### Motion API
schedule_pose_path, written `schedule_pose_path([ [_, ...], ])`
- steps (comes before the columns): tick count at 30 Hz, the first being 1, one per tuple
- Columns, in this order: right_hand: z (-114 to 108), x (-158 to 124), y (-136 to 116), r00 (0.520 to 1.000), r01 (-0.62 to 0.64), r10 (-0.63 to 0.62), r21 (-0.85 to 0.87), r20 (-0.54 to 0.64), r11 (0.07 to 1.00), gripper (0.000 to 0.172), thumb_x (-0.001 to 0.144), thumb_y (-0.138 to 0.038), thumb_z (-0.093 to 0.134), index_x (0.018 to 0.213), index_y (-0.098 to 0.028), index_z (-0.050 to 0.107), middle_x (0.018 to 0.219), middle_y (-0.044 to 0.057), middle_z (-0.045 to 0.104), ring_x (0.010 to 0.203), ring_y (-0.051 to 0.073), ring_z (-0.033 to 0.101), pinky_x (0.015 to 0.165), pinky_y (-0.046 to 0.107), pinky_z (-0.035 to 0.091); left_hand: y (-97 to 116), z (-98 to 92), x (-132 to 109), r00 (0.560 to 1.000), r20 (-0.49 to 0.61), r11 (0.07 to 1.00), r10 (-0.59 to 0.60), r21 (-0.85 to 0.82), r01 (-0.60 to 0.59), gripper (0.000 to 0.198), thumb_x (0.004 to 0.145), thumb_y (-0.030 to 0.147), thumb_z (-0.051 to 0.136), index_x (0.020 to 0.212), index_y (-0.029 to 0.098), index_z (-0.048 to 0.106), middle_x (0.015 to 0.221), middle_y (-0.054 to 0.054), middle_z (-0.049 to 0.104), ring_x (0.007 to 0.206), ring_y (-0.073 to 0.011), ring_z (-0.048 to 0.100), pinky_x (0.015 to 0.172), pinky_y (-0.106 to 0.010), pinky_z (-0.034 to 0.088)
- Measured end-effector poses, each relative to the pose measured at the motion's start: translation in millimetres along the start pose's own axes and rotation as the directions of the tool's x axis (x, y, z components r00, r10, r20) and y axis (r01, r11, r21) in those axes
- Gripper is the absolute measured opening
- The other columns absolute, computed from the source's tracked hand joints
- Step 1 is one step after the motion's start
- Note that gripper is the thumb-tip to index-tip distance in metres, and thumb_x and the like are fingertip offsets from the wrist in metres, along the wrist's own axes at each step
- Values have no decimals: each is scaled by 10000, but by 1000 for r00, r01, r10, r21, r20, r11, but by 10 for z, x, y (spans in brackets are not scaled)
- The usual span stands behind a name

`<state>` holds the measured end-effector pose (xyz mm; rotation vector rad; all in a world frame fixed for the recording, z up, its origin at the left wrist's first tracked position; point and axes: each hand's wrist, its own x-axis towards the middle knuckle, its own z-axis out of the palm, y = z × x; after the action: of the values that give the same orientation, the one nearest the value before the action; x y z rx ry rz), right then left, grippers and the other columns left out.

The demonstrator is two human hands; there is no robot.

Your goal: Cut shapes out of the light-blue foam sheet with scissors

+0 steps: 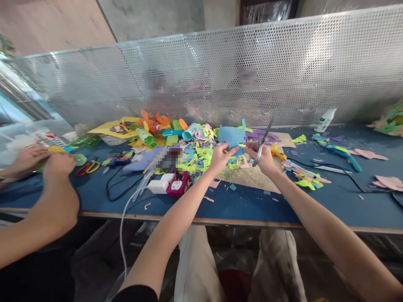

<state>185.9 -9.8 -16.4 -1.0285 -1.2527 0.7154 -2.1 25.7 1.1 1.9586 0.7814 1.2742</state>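
A sheet of blue paper (231, 134) is pinched at its lower edge by my left hand (223, 154). Close on its right, my right hand (260, 156) is closed around a pair of scissors (263, 140), whose blades point up and away from the paper. The right fingertips come near the paper's lower corner; whether they touch it I cannot tell. Beneath both hands lies a heap of yellow-green paper scraps (203, 153) on a sheet of brown paper (252, 178).
A perforated metal screen (201, 79) runs along the table's back. At left, a co-worker's hands (58, 161) work beside red-and-yellow scissors (87, 167). A purple power adapter (178, 184) with a white cable sits left of my arm. A glue bottle (325, 120) and hot glue gun (278, 153) stand right.
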Motion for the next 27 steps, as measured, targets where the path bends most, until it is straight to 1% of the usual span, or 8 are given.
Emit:
schedule_pose_path([
  [3,8,-6,3,999,27,-29,61,34,998,334,687,-399,791,920,-164,745,787,65,728,688,184,645,659,318,493,16,5,5,1000,-22,997,-4,-81,2,424,835,584,610,901,169,666,832,-50,653,719,-156,583,637,-293,464],
  [6,14,-12,6,997,18,-23,77,68,997,321,673,-390,806,901,-170,753,778,59,732,681,183,654,666,322,500,26,-1,14,999,-44,998,-11,-65,8,419,851,582,589,857,168,652,801,-51,648,716,-162,592,637,-291,465],
  [8,14,-14,5,997,7,-11,64,71,998,309,685,-391,798,900,-173,756,786,56,734,663,174,644,630,306,485,29,-2,16,999,-47,998,-7,-56,5,417,863,577,573,848,168,649,794,-50,650,715,-162,598,631,-285,462],
  [13,3,2,-1,999,-22,21,24,31,999,328,734,-444,747,925,-177,756,788,59,737,605,160,610,519,274,411,31,11,7,1000,0,996,-16,-92,16,422,846,552,612,1001,160,643,949,-87,706,836,-196,664,711,-299,507],
  [17,-4,21,14,1000,-17,16,34,26,999,385,716,-473,755,952,-169,746,801,72,741,642,177,630,549,285,434,39,26,-18,997,54,998,-50,-47,53,464,792,509,698,1088,168,590,855,-71,717,786,-204,686,686,-298,508],
  [21,-8,30,43,999,6,-6,5,33,1000,373,696,-460,771,915,-160,741,824,80,740,684,187,643,622,308,471,64,30,-34,997,62,999,-43,2,43,427,781,492,714,1047,169,628,844,-67,724,761,-196,686,684,-296,501],
  [25,-11,29,63,1000,23,-23,-29,19,999,358,689,-438,769,908,-157,734,832,70,730,702,187,639,668,322,491,65,12,-11,1000,24,1000,13,-23,-13,360,782,484,709,948,165,699,923,-77,725,856,-203,680,723,-296,506],
  [27,-12,28,72,1000,27,-27,-45,17,999,339,693,-419,764,909,-160,734,840,65,726,704,184,635,679,326,493,47,2,9,1000,-5,1000,6,-30,-7,364,775,492,710,939,166,716,940,-79,721,845,-196,669,706,-293,505],
])
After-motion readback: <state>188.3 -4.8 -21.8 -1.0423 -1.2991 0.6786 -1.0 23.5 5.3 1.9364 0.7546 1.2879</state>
